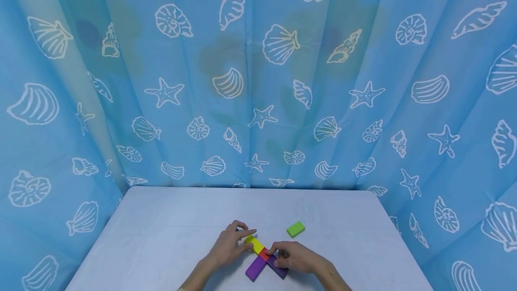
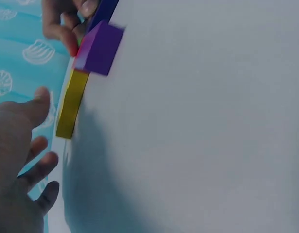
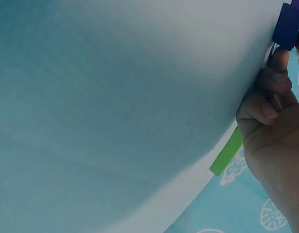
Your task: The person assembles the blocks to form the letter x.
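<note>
Blue curtain (image 1: 242, 120) behind a white table (image 1: 173, 219). Head view: the right hand (image 1: 300, 257) pinches a dark purple block (image 1: 278, 270), grouped with 3 more: red block (image 1: 264, 253), yellow block (image 1: 256, 245), purple block (image 1: 256, 268). Left wrist: left hand (image 2: 13, 145) loosely spread beside yellow. Right wrist: green block (image 3: 226, 154), apart.
</note>
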Action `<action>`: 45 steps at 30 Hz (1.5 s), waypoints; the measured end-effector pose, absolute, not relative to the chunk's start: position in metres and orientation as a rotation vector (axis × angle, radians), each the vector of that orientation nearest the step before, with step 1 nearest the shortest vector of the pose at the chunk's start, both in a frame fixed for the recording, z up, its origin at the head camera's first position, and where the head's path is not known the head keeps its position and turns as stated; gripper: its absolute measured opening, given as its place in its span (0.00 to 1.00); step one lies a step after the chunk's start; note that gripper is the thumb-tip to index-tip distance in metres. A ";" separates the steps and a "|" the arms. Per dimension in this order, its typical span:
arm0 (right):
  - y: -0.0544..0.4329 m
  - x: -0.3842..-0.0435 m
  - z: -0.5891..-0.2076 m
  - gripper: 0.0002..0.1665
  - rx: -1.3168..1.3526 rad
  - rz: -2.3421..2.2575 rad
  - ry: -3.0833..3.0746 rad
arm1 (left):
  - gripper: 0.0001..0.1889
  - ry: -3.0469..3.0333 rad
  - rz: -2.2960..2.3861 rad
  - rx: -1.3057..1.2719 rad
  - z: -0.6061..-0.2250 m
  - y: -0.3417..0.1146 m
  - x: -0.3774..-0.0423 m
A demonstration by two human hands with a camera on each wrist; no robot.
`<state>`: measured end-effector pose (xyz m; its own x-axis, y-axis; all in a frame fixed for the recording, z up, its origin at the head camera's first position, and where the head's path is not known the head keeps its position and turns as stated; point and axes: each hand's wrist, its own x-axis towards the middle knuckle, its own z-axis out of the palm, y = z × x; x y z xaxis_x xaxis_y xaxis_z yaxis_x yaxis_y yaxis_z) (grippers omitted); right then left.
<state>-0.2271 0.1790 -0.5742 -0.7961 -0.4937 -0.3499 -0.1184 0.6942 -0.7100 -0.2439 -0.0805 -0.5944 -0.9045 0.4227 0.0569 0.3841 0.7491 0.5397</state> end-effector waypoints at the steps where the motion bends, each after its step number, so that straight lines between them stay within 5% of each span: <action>1: 0.179 -0.227 -0.574 0.12 -0.472 -0.944 2.374 | 0.23 2.891 0.854 0.663 -0.594 -0.080 -0.242; 16: 0.183 -0.229 -0.574 0.12 -0.546 -0.975 2.363 | 0.22 2.974 0.699 0.785 -0.593 -0.066 -0.214; 45: 0.181 -0.228 -0.579 0.13 -0.534 -0.988 2.372 | 0.15 3.001 0.597 0.832 -0.599 -0.066 -0.211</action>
